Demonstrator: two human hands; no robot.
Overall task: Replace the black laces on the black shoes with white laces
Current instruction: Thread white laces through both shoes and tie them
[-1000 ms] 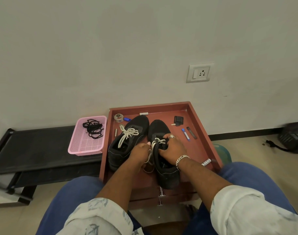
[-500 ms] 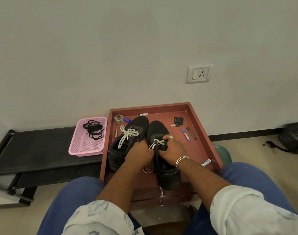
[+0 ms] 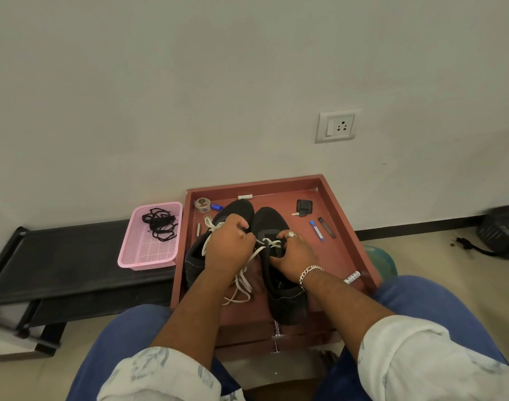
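The red tray [image 3: 348, 224] is pretty crowded. The two black shoes [image 3: 272, 224] fill its middle and left, almost touching each other, and both hands sit on top, left hand [image 3: 227, 247] and right hand [image 3: 293, 256], so no way through there. At 11 o'clock the tape roll [image 3: 202, 204] and blue cap [image 3: 216, 207] block the far left corner. At 1 o'clock there's a black clip [image 3: 304, 206], a blue pen [image 3: 316, 230] and a dark stick [image 3: 327, 227], with bare tray floor around them. Best open lane is the tray's right strip, 3 o'clock of the right shoe. Loose white laces [image 3: 241, 282] clutter the near gap between the shoes. The pink basket [image 3: 149, 253] sits on the black bench [image 3: 59, 256] at 9 o'clock.
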